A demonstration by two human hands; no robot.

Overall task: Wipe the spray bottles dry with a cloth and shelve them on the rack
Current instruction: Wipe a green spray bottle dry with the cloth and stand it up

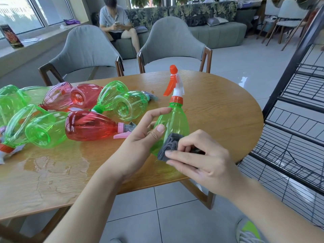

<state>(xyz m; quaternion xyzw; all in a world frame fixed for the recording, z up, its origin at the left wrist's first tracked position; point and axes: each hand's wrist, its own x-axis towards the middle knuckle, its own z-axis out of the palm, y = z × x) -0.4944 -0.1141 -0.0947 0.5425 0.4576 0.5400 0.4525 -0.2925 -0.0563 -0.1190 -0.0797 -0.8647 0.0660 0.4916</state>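
A green spray bottle (pixel 172 120) with an orange and white trigger head is held upright over the near right part of the wooden table (pixel 219 106). My left hand (pixel 140 137) holds its left side, thumb on the body and index finger near the neck. My right hand (pixel 201 155) pinches a folded grey cloth (pixel 169 146) and presses it against the bottle's lower body. Several green and red bottles (pixel 91 126) lie on their sides in a heap on the table's left half.
A puddle of water (pixel 52 163) spreads on the near left tabletop. A black wire rack (pixel 298 120) stands at the right of the table. Two grey chairs (pixel 173 46) stand behind the table, and a person (pixel 115 21) sits on a sofa beyond.
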